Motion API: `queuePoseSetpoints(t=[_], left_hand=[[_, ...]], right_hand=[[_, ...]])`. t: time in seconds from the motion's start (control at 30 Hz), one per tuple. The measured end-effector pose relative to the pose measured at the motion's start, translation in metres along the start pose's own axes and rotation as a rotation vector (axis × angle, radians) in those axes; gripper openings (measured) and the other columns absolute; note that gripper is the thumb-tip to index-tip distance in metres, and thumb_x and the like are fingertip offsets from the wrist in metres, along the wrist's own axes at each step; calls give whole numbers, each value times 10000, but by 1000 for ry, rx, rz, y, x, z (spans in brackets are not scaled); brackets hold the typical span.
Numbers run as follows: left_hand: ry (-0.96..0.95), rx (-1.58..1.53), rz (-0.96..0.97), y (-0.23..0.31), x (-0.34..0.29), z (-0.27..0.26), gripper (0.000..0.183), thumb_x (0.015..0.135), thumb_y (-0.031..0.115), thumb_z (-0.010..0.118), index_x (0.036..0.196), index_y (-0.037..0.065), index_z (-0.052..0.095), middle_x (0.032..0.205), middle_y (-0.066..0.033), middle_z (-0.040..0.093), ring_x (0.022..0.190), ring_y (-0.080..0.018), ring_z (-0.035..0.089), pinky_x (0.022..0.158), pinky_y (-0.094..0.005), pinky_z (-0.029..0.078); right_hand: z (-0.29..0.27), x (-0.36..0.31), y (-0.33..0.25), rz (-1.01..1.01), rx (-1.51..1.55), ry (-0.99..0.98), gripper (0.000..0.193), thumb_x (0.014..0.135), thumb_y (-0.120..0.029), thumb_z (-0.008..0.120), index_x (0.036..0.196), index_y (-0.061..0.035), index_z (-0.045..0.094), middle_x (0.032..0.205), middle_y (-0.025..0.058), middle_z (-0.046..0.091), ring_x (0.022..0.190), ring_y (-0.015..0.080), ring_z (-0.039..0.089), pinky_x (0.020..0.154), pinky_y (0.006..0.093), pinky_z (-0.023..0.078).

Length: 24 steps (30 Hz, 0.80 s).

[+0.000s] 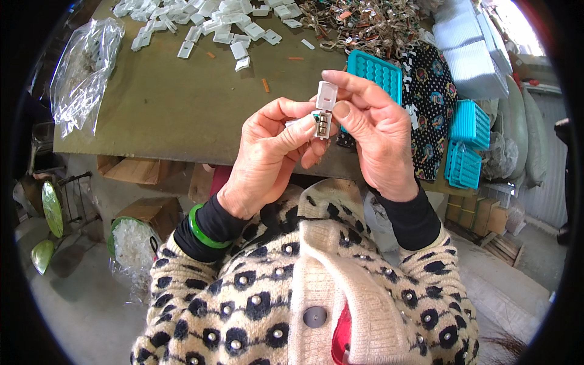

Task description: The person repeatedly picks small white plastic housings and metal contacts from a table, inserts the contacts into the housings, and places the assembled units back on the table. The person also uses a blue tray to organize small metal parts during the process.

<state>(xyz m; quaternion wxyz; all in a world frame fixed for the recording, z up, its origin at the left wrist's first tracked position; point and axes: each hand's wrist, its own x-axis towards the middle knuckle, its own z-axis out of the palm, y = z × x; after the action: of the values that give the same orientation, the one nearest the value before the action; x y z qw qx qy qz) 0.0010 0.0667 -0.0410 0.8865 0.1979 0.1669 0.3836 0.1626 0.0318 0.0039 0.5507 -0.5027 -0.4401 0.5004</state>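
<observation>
Above the table's near edge, both my hands hold a small white plastic case (327,96) whose hinged lid stands up, folded open. Small metal parts (323,126) show in its lower half, with a bit of teal beside them. My left hand (258,143) is closed, its thumb pressed against the lower half's left side. On the other side my right hand (383,131) is closed too, thumb near the hinge and forefinger raised by the lid's top. The fingers behind the case are partly hidden.
Loose white cases (225,21) lie heaped at the far side, beside a tangled pile of small parts with cords (365,27). A teal tray (389,76) sits right of my hands, near a dark patterned cloth (429,91). A clear plastic bag (85,73) lies left; white trays (468,67) are stacked right.
</observation>
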Motion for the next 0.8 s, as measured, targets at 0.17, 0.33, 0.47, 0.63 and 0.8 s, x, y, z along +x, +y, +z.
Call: queuePoseSetpoints(t=[0.17,0.33,0.47,0.63,0.8], left_hand=[[68,49,-29,0,1,-1,185,944,157,642,1087,44,609,946,-143,695,636,-150,596,557,-255,453],[24,49,-52,-2,1,1,199,943,162,647,1101,48,607,935,-145,692,703,-168,643,543,-242,463],[-75,-51,-23,-6,0,2,179,933,79,652,1090,15,593,1006,-134,681,821,-225,706,539,-242,528],[-81,-72,-12,-11,-1,8,162,927,65,656,1075,29,600,991,-118,679,820,-205,696,548,-242,525],[-2,-13,30,-12,0,13,152,927,74,660,1066,47,603,986,-82,675,738,-141,648,581,-250,535]], right_hand=[[1,-2,5,-188,-247,132,170,914,-9,660,1079,29,659,977,60,696,855,86,653,735,213,531],[2,-6,12,-321,-364,184,152,884,22,673,1034,10,646,908,75,703,789,102,668,683,231,539],[-3,-1,19,-661,-507,153,145,858,78,656,976,-3,631,887,113,694,754,161,686,632,251,547],[-6,-1,18,-713,-469,108,170,832,97,654,962,-9,625,901,129,682,745,208,676,640,262,544],[-1,-19,12,-575,-386,16,280,835,55,642,1109,-5,625,1055,134,605,921,238,585,760,291,509]])
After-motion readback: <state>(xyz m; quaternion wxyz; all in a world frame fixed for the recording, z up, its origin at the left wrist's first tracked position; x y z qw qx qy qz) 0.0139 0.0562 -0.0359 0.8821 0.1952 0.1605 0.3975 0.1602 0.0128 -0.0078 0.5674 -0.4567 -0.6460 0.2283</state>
